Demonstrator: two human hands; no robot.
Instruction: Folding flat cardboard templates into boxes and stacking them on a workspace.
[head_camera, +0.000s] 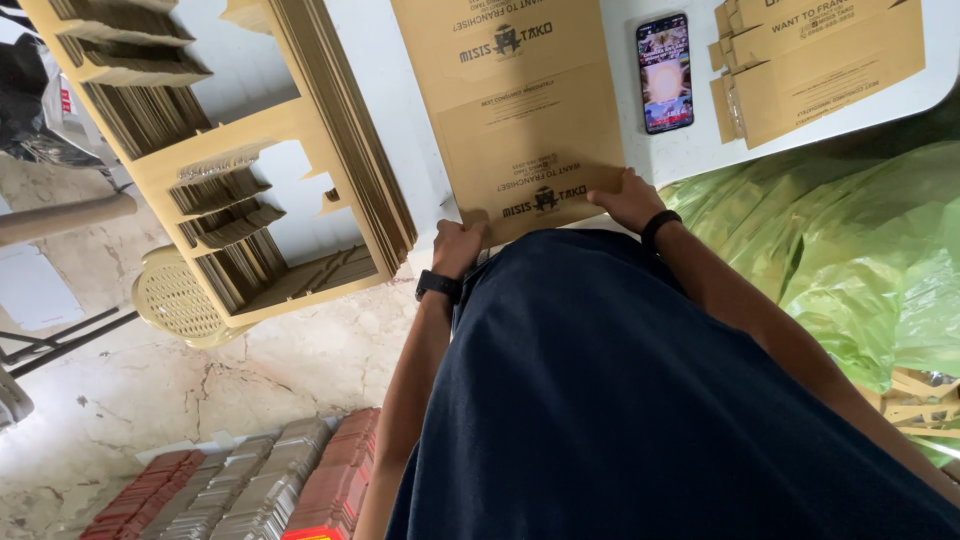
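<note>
Centrally, upper middle of the frame: flat brown cardboard box blank (525, 110) lying on white table (690, 155), dark print on its face, near edge at the table's edge. Left hand (458, 245) clamped on the blank's lower left corner, fingers curled over the edge, thumb side on top; black watch (439, 285) at that wrist. Right hand (628, 198) pressed on the lower right corner, fingers bent and pinching the edge; black wristband (658, 225) just behind. Both hands closed on the same sheet, not spread.

Just right of the blank, apart from it: smartphone (665, 72), screen lit, flat on the table. Upper right: small stack of folded brown blanks (815, 65), partly over the table's corner. Upper left: tall stack of die-cut cardboard sheets (250, 150) with cut-out windows, resting on a pale plastic stool (175, 300). Right edge: crumpled green plastic sheeting (850, 250), cardboard scraps (920, 405) below it. Bottom left on cracked stone floor (200, 390): rows of bundled flat packs (260, 490), red and grey-brown. Dark navy shirt (640, 400) filling lower centre.
</note>
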